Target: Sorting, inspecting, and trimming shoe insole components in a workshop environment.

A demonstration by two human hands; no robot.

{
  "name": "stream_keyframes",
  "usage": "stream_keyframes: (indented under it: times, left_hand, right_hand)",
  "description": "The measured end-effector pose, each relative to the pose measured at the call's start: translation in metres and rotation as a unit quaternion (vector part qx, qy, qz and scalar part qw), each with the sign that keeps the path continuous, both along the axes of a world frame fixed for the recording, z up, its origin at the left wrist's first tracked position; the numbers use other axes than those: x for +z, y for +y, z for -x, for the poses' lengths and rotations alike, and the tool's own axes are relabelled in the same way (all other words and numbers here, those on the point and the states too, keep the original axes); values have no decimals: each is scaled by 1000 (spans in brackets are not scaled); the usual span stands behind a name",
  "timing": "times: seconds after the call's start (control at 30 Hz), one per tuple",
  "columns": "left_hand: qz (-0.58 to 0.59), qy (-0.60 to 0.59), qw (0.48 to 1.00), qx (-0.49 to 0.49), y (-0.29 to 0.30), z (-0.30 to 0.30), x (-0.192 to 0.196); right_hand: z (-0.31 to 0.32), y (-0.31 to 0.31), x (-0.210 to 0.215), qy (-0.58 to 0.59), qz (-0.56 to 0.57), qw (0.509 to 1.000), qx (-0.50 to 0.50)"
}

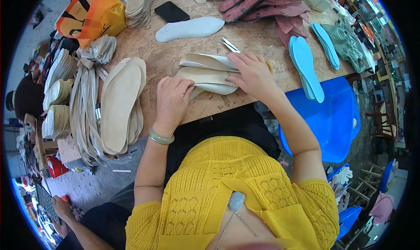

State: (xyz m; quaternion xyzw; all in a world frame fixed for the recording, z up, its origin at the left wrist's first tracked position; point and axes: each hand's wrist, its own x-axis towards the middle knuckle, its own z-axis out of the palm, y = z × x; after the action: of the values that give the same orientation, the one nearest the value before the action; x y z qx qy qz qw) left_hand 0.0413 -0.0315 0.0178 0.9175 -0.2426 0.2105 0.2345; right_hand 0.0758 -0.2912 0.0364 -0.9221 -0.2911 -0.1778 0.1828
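Note:
On the wooden table in front of me lies a beige and white shoe piece [205, 75], its long white edges curling upward along a flat beige middle. My left hand [173, 97] is closed on its left end, thumb and fingertips pinching the lower edge. The right end is gripped by my right hand [254, 75], fingers over the upper edge and thumb on the lower part. Just beyond it sit small metal snips [229, 45]. Farther back is a flat white sole-shaped piece [190, 29]. Something yellow, mostly hidden, shows behind my right hand.
Beige sole pieces [122, 105] and long strips are piled at left, below an orange bag [92, 14]. A phone [171, 12] and dark red pieces [262, 5] lie at the back. Light-blue insoles [306, 68] rest at right, above a blue tub [323, 127]. Another person's hand [62, 208] shows lower left.

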Motion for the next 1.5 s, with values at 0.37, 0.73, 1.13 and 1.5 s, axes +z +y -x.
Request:
stream_keyframes:
  times: [0.37,0.73,1.13,1.5]
  left_hand:
    - [29,-22,998,59,14,26,-4]
    - [40,-149,980,123,-7,-50,28]
    - [-49,-182,976,113,-34,-93,36]
    - [558,292,777,-27,-74,-14,9]
  right_hand:
    - [-100,-1,26,78,-235,968,-36]
    - [-91,11,31,325,-487,809,59]
    - [-26,-43,13,190,-468,857,-98]
    - [20,-1,2,15,-211,977,21]
